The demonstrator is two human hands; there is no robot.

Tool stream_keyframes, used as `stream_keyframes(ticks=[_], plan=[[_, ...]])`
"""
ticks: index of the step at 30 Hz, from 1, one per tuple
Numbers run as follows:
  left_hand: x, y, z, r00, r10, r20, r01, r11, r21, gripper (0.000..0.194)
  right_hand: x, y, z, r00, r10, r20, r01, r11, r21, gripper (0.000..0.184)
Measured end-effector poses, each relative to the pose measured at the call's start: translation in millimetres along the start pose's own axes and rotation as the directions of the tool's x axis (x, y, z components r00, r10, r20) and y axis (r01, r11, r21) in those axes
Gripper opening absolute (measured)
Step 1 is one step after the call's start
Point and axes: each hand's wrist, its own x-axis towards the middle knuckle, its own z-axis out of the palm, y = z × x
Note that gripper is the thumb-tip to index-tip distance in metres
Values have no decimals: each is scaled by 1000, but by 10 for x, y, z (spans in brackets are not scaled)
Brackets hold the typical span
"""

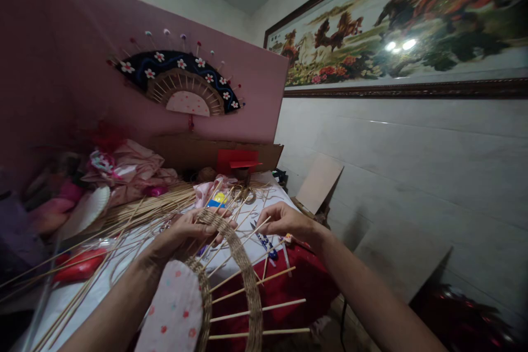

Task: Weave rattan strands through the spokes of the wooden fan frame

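Observation:
A half-made fan [237, 245] fills the lower middle of the view, with woven twine bands, thin wooden sticks spreading outward and a half-round panel [175, 305] in pale cloth with small coloured dots. My left hand [193, 231] grips its upper edge at the outer twine band, thumb in front and fingers behind. On the right, my right hand [282, 220] has thumb and forefinger pinched at the tip of one fan stick [256, 231]. Below that hand, blue-handled scissors [266, 243] lie on the table.
Long thin sticks [152, 203] lie across the table's left side, near crumpled pink cloth [134, 162] and a red packet [80, 265]. A finished dark fan with flowers [181, 74] hangs on the pink panel behind. Red cloth [305, 286] covers the table's near right corner. A board [319, 182] leans against the wall.

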Motion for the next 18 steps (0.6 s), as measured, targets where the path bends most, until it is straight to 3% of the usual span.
stream_keyframes(ticks=[7, 13, 18], plan=[[3, -1, -28, 1000, 10, -1, -10, 1000, 6, 30, 75, -157, -175, 999, -33, -25, 30, 995, -94, 24], [5, -12, -61, 1000, -1, 8, 1, 1000, 22, 32, 20, -347, -114, 974, -163, -154, 158, 986, -48, 22], [-17, 22, -63, 999, -1, -32, 2, 1000, 29, 28, -126, -411, -98, 990, -128, -55, 123, 988, -96, 18]])
